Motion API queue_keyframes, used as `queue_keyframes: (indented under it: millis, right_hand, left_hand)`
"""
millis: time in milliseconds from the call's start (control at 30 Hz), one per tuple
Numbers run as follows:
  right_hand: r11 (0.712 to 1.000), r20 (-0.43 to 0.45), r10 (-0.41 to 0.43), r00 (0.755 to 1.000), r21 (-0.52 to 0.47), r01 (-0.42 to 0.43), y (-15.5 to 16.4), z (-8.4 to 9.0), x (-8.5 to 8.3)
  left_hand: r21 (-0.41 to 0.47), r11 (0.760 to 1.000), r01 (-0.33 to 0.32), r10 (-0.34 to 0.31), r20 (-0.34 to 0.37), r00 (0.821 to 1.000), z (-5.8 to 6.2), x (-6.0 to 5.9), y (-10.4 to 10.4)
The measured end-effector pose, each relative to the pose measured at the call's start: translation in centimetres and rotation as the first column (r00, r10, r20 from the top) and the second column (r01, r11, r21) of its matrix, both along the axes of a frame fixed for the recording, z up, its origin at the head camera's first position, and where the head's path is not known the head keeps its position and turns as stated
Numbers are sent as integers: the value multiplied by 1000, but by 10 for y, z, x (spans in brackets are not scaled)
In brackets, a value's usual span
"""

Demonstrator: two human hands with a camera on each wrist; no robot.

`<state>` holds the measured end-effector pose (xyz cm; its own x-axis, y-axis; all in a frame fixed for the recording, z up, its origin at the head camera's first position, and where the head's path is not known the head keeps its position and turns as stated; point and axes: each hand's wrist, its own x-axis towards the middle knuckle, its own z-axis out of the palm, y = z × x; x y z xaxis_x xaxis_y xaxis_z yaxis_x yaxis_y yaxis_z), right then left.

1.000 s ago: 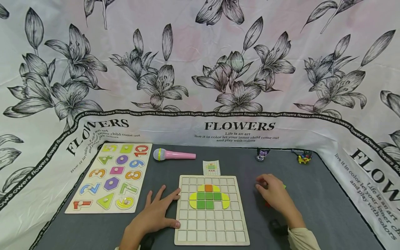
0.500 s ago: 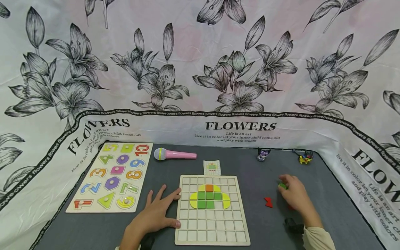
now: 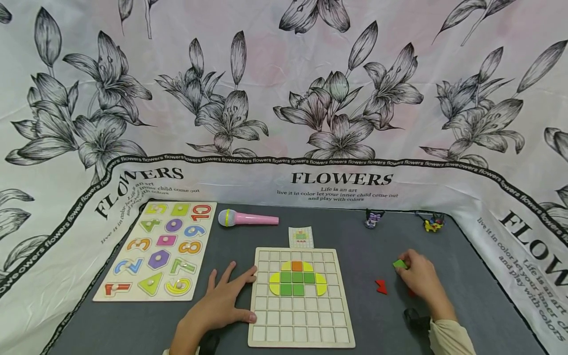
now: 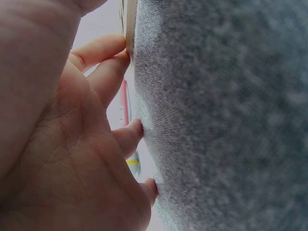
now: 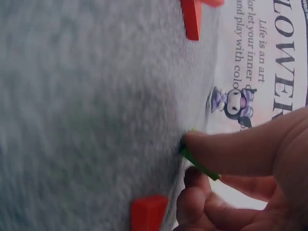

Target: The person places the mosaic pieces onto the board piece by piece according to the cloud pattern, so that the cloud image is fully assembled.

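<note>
A wooden grid board lies on the grey table, with yellow, green and orange tiles set in its middle. My left hand rests flat beside it with fingers spread, and its fingertips touch the board's left edge. Off to the right, my right hand pinches a small green piece against the table; in the right wrist view the thumb lies over the green piece. A red bow-shaped piece lies left of that hand. Another red piece sits by the curled fingers.
A pattern card lies behind the board and a pink toy microphone to its left. A number puzzle fills the left side. Two small figures stand at the back right. Flowered cloth walls the table.
My right hand has moved right, away from the board, uncovering the red bow-shaped piece, and has taken the green piece between its fingers. The left hand has stayed put.
</note>
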<state>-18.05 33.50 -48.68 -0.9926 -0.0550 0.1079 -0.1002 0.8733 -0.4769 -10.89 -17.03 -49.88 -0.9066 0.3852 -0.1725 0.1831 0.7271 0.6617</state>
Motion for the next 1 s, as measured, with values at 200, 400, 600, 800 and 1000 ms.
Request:
queue_keyframes:
  millis: [200,400,600,800,1000]
  right_hand:
    - [996,2,-42,999,-75,42,-16,5,7]
    - [993,-20,15,1000,-114,-17,-41,9,15]
    - [986,-16,88,996,-143,-89,-67,11,20]
    - [977,-21,136,991,-165,-137,-87,11,26]
    - [954,37,197,980,-238,-183,-107,9,31]
  left_hand:
    - [-12,1000,-2,2,-4,1000,-1,0,0]
    - [-28,1000,-10,10,-6,1000,-1,0,1]
    - [-26,1000,-14,14,2,1000,0,0,1]
    - [-25,1000,-8,8,-7,1000,-1,-1,1]
    - [-23,1000,-8,7,-9,1000,-2,0,1]
